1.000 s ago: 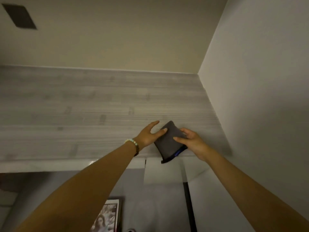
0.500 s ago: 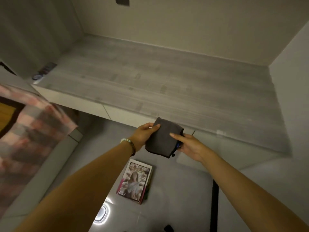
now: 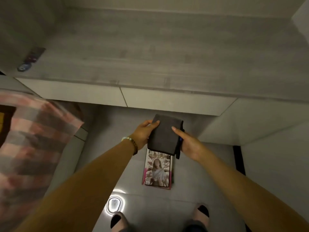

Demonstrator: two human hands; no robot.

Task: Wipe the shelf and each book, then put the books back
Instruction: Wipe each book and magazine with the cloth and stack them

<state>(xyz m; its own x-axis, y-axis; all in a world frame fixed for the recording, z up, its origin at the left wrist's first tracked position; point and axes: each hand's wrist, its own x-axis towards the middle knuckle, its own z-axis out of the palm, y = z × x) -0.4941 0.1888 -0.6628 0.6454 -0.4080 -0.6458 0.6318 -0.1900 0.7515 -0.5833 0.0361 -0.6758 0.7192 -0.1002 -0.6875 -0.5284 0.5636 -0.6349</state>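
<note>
The person is standing before a grey wood-grain shelf (image 3: 150,56) and is holding a folded dark grey cloth (image 3: 164,136) in the air with both hands, just short of the shelf's front edge and not touching it. The left hand (image 3: 143,133) is grasping the cloth's left edge, with the thumb lying on top and the fingers tucked underneath. The right hand (image 3: 190,144) is grasping the right edge in like fashion, one digit stretching straight across the upper face while the rest are passing out of sight below. A small blue detail (image 3: 180,139) is showing at the cloth's right edge; what it is cannot be told. A beaded bracelet (image 3: 132,144) is sitting on the left wrist. One book (image 3: 158,169), with an illustrated cover facing up, is lying flat on the tiled floor (image 3: 192,178) below the hands, its far end passing under the cloth in this view. Blurred small items (image 3: 31,59) are resting near the shelf's front-left corner. A pink checked blanket (image 3: 33,136) is occupying the left side, and a lamp reflection (image 3: 114,202) is glinting on the floor near the person's feet (image 3: 117,220).
</note>
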